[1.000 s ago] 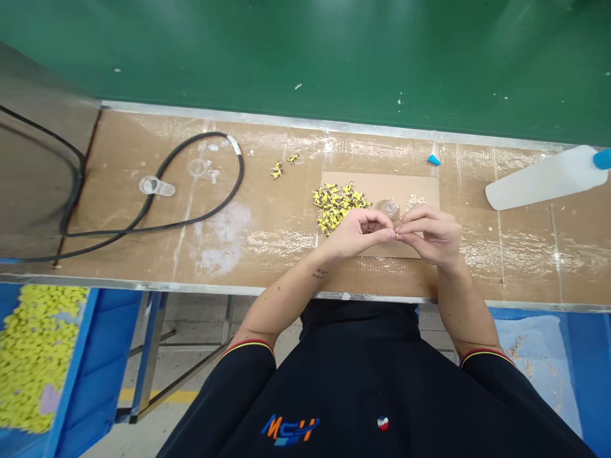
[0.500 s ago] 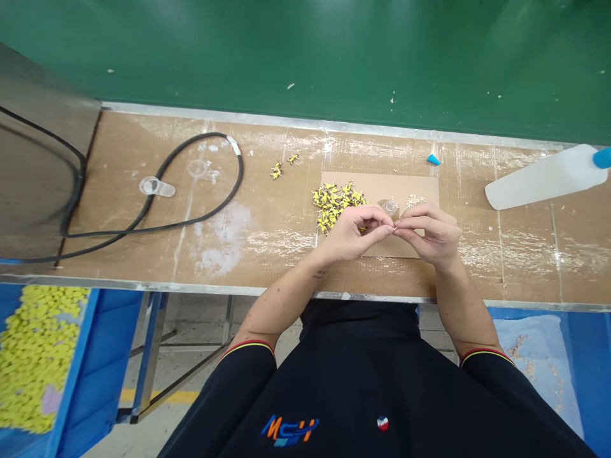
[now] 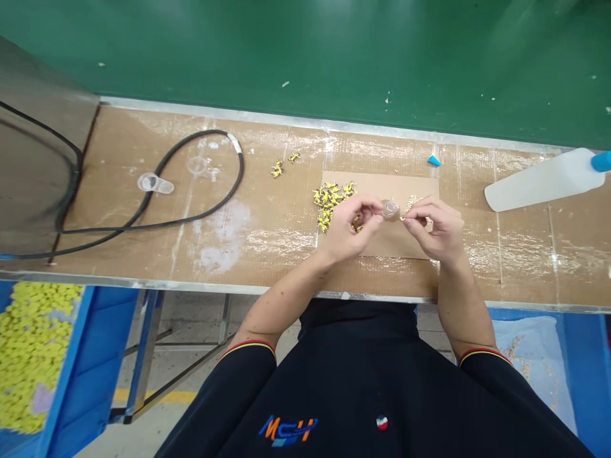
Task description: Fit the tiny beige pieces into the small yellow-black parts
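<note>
- Left hand (image 3: 348, 226), half curled, fingertips touching a small clear cup (image 3: 391, 210); whether it grips the cup is unclear.
- Right hand (image 3: 434, 230), thumb and finger pinched on a tiny pale piece (image 3: 402, 218) just beside the cup.
- Under both hands, a cardboard sheet (image 3: 382, 186) on the tabletop (image 3: 267, 248) carries a heap of yellow pieces (image 3: 330, 202) and a small pile of pale pieces (image 3: 413, 203).

The right hand (image 3: 436, 232) could slide along the bench (image 3: 520, 254) to the white paddle (image 3: 544, 181); leftward, yellow parts (image 3: 331, 205) and a black cable (image 3: 157, 213) lie in the way.
</note>
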The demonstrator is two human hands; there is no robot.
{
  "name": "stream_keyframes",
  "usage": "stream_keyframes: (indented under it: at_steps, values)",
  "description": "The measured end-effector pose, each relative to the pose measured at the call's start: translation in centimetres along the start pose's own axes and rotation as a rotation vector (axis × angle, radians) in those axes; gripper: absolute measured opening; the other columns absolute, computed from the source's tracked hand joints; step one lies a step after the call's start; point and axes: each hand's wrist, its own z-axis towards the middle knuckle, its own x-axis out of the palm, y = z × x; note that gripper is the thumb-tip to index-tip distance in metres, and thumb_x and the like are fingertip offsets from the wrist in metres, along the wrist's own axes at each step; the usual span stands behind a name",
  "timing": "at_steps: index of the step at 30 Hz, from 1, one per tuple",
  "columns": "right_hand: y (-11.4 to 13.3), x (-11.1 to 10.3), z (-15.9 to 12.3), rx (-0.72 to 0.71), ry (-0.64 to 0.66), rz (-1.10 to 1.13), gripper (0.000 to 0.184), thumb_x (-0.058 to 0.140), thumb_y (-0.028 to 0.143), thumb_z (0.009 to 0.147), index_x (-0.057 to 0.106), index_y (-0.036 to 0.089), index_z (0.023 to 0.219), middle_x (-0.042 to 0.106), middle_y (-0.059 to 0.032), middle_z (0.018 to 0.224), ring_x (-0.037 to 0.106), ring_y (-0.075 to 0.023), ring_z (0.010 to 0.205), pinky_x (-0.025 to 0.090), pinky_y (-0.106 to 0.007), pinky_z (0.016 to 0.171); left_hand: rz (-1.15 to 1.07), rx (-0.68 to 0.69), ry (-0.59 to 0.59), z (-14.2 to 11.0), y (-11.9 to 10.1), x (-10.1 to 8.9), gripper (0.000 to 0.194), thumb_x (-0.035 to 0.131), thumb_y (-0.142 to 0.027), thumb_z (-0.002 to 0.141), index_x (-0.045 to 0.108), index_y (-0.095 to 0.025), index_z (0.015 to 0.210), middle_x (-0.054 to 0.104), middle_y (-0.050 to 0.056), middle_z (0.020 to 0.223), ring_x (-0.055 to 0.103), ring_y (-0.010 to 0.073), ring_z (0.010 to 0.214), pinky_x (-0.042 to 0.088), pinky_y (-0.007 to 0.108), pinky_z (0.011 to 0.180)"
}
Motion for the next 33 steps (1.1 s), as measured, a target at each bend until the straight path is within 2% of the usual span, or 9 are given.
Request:
stream_keyframes:
  at_steps: [3,5,10,14,18,22,28,33]
  values:
    - [-1.4,-0.7,0.1,0.035,0.06,-0.125,0.012,0.067,0.026,0.092,0.073,0.026,0.082,0.072,-0.0027,0.077,0.06,-0.0157,0.063,0.05,-0.032,0.057,-0.252,-0.191,-0.097,0.7,1.0,-0.6,0.02,0.059,-0.014,0.077,0.053,-0.022,0.094,0.061,0.001,0.089,0.057,0.0106,0.078,0.05,0.026,0.073]
    - [-2.3,-0.9,0.1,0.055,0.109,-0.187,0.013,0.065,0.026,0.093,0.074,0.025,0.084,0.072,-0.003,0.078,0.061,-0.0159,0.063,0.051,-0.032,0.06,-0.343,-0.274,-0.149,1.2,1.5,-1.0,0.029,0.056,-0.01,0.067,0.044,-0.023,0.09,0.059,0.001,0.091,0.057,0.0113,0.084,0.048,0.026,0.075]
    - [-3.4,-0.3,0.0,0.073,0.16,-0.295,0.014,0.064,0.025,0.094,0.075,0.023,0.087,0.075,-0.0048,0.083,0.066,-0.0173,0.07,0.051,-0.032,0.066,-0.426,-0.321,-0.177,1.7,1.8,-1.5,0.035,0.053,-0.008,0.06,0.034,-0.023,0.085,0.055,0.001,0.09,0.056,0.0105,0.085,0.043,0.024,0.07]
    - [-3.3,0.2,-0.1,0.11,0.185,-0.378,0.015,0.063,0.026,0.095,0.075,0.023,0.087,0.076,-0.0055,0.085,0.066,-0.0183,0.071,0.048,-0.032,0.066,-0.416,-0.302,-0.151,1.5,1.9,-1.6,0.03,0.056,-0.008,0.064,0.036,-0.022,0.082,0.058,0.0,0.091,0.059,0.01,0.088,0.048,0.025,0.076]
    - [-3.2,0.4,0.0,0.118,0.187,-0.41,0.015,0.062,0.026,0.095,0.075,0.023,0.088,0.075,-0.0054,0.085,0.065,-0.0184,0.071,0.044,-0.032,0.064,-0.372,-0.3,-0.078,1.3,1.8,-1.6,0.022,0.062,-0.011,0.076,0.042,-0.021,0.08,0.065,0.002,0.102,0.066,0.0115,0.098,0.055,0.029,0.091]
    - [-3.2,0.4,0.0,0.125,0.213,-0.411,0.015,0.063,0.027,0.095,0.075,0.022,0.09,0.074,-0.0054,0.084,0.063,-0.0173,0.068,0.042,-0.032,0.062,-0.416,-0.344,-0.063,1.2,1.2,-1.6,0.022,0.074,-0.021,0.086,0.052,-0.019,0.082,0.071,0.004,0.112,0.072,0.0134,0.105,0.058,0.034,0.101]
    - [-3.1,0.4,-0.1,0.123,0.217,-0.412,0.016,0.062,0.028,0.095,0.075,0.02,0.09,0.073,-0.0052,0.083,0.061,-0.0169,0.067,0.041,-0.031,0.062,-0.576,-0.48,-0.141,1.4,0.5,-1.5,0.045,0.095,-0.038,0.071,0.06,-0.019,0.091,0.074,0.002,0.112,0.076,0.0179,0.112,0.056,0.036,0.113]
    - [-3.3,0.5,0.0,0.099,0.224,-0.411,0.017,0.061,0.029,0.096,0.075,0.021,0.089,0.073,-0.0054,0.082,0.062,-0.0175,0.069,0.04,-0.031,0.061,-0.645,-0.581,-0.179,1.5,0.1,-1.4,0.052,0.099,-0.036,0.065,0.058,-0.018,0.091,0.076,0.0,0.1,0.079,0.0166,0.103,0.061,0.031,0.101]
